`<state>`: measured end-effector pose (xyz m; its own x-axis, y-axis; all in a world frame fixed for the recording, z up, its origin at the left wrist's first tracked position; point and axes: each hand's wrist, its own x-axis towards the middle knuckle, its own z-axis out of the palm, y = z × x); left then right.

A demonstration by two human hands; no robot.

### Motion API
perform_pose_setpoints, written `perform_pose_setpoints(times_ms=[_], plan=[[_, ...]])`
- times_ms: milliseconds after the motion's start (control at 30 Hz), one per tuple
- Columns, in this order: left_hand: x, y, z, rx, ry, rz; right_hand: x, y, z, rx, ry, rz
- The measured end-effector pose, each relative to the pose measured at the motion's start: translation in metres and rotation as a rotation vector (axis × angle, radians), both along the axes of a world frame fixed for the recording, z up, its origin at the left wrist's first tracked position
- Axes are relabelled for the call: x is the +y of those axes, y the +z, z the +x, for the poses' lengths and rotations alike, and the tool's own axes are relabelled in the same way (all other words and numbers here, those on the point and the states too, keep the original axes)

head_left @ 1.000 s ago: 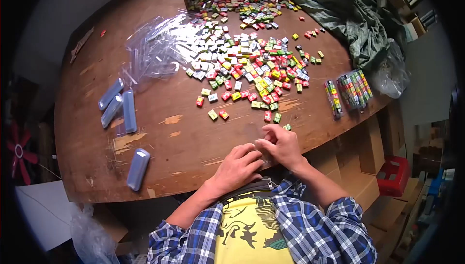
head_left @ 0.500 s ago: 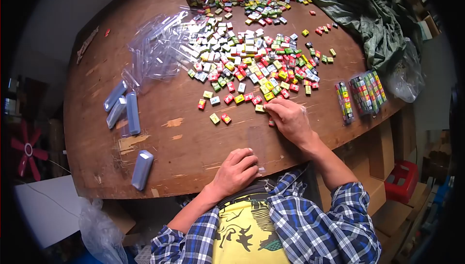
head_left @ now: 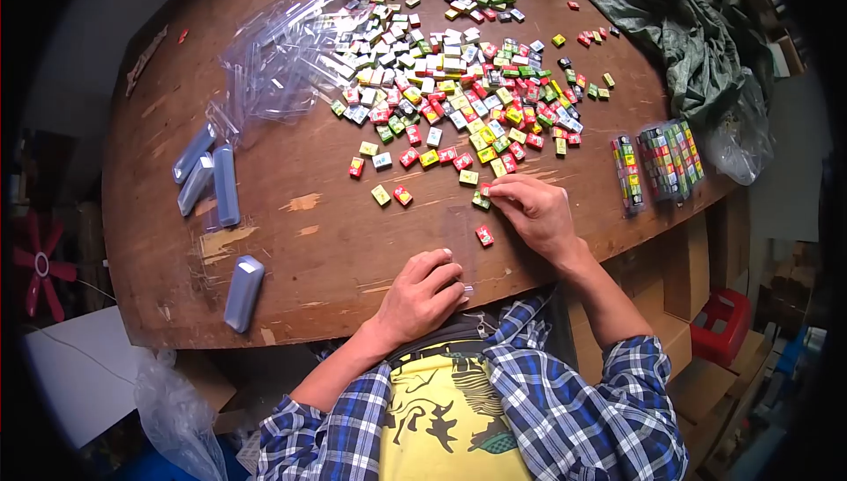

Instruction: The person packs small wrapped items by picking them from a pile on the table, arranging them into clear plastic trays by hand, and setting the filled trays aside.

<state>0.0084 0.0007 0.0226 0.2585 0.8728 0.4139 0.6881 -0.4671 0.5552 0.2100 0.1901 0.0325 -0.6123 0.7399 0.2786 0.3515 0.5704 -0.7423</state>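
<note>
My left hand (head_left: 422, 296) rests at the table's front edge with its fingers curled over one side of a clear plastic case (head_left: 459, 232) lying flat. My right hand (head_left: 534, 216) is closed in a pinch, thumb and forefinger on a small red box (head_left: 486, 190). Just under those fingertips sits a green box (head_left: 481, 201). One loose red box (head_left: 484, 235) lies between my hands, beside the case. Beyond them spreads a heap of small boxes (head_left: 459, 84) in red, yellow, green and white.
Empty clear cases (head_left: 287, 66) are piled at the left, with several bluish cases (head_left: 227, 185) nearer me. Filled cases (head_left: 670, 159) stand at the right, by a green tarp (head_left: 697, 40). A red stool (head_left: 719, 326) is below the table (head_left: 344, 260).
My right hand has drawn back slightly towards me and now has a red box at its fingertips. A red box shows in the open between my hands. My left hand stays at the case.
</note>
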Motion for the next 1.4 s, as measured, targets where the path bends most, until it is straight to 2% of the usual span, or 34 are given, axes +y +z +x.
perform_pose_setpoints(times_ms=[233,333,633,733,867,1133,1300,1400], plan=[[-0.001,-0.001,-0.001,0.003,0.031,0.028,-0.001,-0.002,-0.006,-0.061,0.012,0.071],[-0.003,-0.003,0.0,-0.004,0.039,0.031,0.001,-0.001,-0.006,-0.07,0.041,-0.053],[-0.011,-0.005,-0.003,-0.013,0.066,0.06,-0.011,0.016,-0.01,-0.237,0.071,-0.026],[-0.008,-0.008,-0.004,-0.012,0.022,0.025,-0.006,0.012,-0.013,-0.291,0.121,0.184],[-0.005,-0.007,-0.003,-0.041,0.059,0.03,0.003,0.015,-0.012,-0.29,0.098,0.133],[-0.002,-0.006,-0.001,-0.029,0.092,0.002,-0.015,0.016,-0.023,-0.182,0.269,0.208],[-0.002,-0.003,-0.003,-0.028,0.074,-0.031,-0.008,0.014,-0.015,-0.213,0.136,0.145],[-0.001,-0.003,-0.001,-0.001,0.072,-0.004,-0.011,0.021,-0.013,-0.121,0.235,0.096]])
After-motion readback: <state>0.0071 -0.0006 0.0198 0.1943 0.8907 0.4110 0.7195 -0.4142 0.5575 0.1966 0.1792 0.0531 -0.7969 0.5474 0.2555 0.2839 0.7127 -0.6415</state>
